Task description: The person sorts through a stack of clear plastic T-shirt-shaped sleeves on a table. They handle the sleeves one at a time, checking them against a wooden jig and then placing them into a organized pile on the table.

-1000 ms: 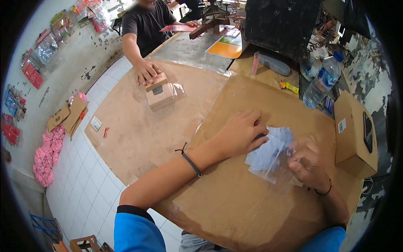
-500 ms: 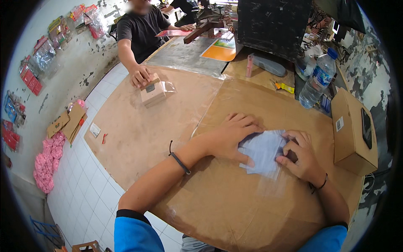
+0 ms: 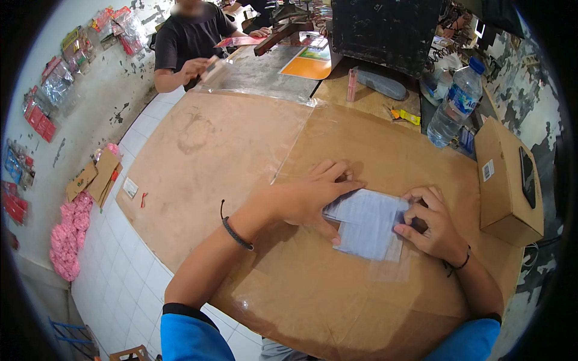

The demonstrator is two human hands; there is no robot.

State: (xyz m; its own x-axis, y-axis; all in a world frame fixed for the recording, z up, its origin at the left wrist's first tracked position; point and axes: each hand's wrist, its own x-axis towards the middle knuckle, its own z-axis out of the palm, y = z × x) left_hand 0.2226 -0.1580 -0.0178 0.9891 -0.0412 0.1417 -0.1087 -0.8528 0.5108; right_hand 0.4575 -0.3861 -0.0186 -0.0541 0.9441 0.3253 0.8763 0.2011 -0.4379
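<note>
A stack of thin, pale bluish plastic sleeves (image 3: pixel 373 222) lies on the brown-covered table between my hands. My left hand (image 3: pixel 313 195) grips its left side, with the thumb at the lower corner and the fingers along the top edge. At the right edge, the curled fingers and thumb of my right hand (image 3: pixel 427 222) pinch the sleeves. Clear film (image 3: pixel 388 271) sticks out below the stack. The sleeves do not line up fully; a strip juts out toward my left palm.
A cardboard box (image 3: pixel 506 186) with a dark phone (image 3: pixel 527 177) on it stands at right, beside a water bottle (image 3: pixel 456 105). Across the table a co-worker's hand (image 3: pixel 194 69) holds a small box (image 3: pixel 212 67). A white packet (image 3: pixel 130 188) lies near the left edge.
My left hand has shifted left, and the sleeves now spread wider between my hands. My right hand stays nearly in place. The co-worker has lifted the small box off the table and drawn it back.
</note>
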